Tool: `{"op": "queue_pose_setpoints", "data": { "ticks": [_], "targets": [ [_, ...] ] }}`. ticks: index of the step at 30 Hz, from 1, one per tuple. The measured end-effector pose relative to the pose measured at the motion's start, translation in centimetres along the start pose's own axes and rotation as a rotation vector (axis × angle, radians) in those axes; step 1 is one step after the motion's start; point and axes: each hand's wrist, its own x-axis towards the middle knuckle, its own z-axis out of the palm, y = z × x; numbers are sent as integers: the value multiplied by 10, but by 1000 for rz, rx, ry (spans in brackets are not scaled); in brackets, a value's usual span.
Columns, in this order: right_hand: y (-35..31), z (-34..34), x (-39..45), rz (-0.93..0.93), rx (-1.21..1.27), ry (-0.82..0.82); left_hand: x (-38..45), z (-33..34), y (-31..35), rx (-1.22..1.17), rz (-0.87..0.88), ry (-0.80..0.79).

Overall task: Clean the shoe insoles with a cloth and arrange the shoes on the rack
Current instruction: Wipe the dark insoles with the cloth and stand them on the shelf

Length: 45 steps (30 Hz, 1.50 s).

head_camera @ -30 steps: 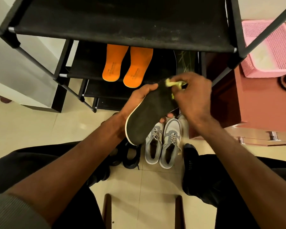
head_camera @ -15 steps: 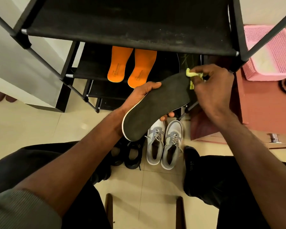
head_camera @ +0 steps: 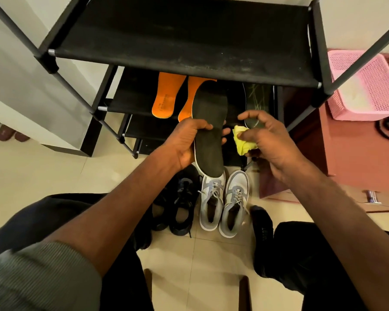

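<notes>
My left hand point(head_camera: 189, 142) grips a dark insole point(head_camera: 209, 122) with a white edge around its middle, toe pointing up toward the black shoe rack point(head_camera: 189, 41). To its right, my right hand point(head_camera: 265, 140) holds a crumpled yellow cloth point(head_camera: 244, 141) in its palm, a small gap away from the insole. Two orange insoles point(head_camera: 164, 97) lie on a lower shelf. Another dark patterned insole point(head_camera: 256, 102) lies on the same shelf at the right. On the floor stand a grey and white pair of sneakers point(head_camera: 225, 203) and a black pair point(head_camera: 177, 203).
A pink mesh basket point(head_camera: 364, 86) sits on a reddish cabinet point(head_camera: 346, 153) at the right. My knees and a black-socked foot point(head_camera: 263, 230) flank the shoes. Two wooden chair rails point(head_camera: 243, 292) show at the bottom. A white wall panel stands left of the rack.
The left hand has turned the insole from slanting to nearly upright. The right hand with the cloth has come off the insole's toe and dropped to its right side.
</notes>
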Motion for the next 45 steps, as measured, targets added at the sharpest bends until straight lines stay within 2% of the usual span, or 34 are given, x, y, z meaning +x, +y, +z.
{"op": "queue_pose_setpoints", "data": {
  "ticks": [2,4,8,10,12,13,15,18,21,25,29,31,36,40,41,45],
  "targets": [
    [2,1,0,13,49,-16,1,2,-1,5,1,4],
    [7,5,4,-48,20,45,-1,5,-2,12,-40,-12],
    [12,1,14,-430,-437,306,-2,10,-11,127,-96,-122],
    [12,-2,18,-489,-586,415,-5,12,-16,172,-88,-226],
    [11,-3,20,-480,-613,486,-9,15,-18,172,-80,-275],
    [10,-1,19,-473,-589,456,-9,17,-18,165,-71,-288],
    [9,9,11,-467,-487,269,-8,17,-16,131,-51,-320],
    [9,29,-3,-568,-408,31,-3,11,-13,-9,-42,-244],
    [11,33,-1,-674,-414,25,-1,9,-14,-44,-28,-221],
    [11,12,12,-731,-612,235,-6,15,-16,133,-52,-303],
    [6,-19,27,-597,-658,494,-18,24,-18,238,-83,-404],
    [4,-22,28,-537,-586,538,-21,25,-19,245,-58,-402],
    [2,-2,19,-683,-527,321,-17,19,-16,229,-27,-389],
    [1,-8,23,-633,-490,482,-15,22,-18,233,-38,-395],
    [1,-6,21,-642,-502,455,-16,23,-18,214,-34,-387],
    [3,13,7,-685,-499,109,-10,16,-20,67,6,-305]
  ]
}}
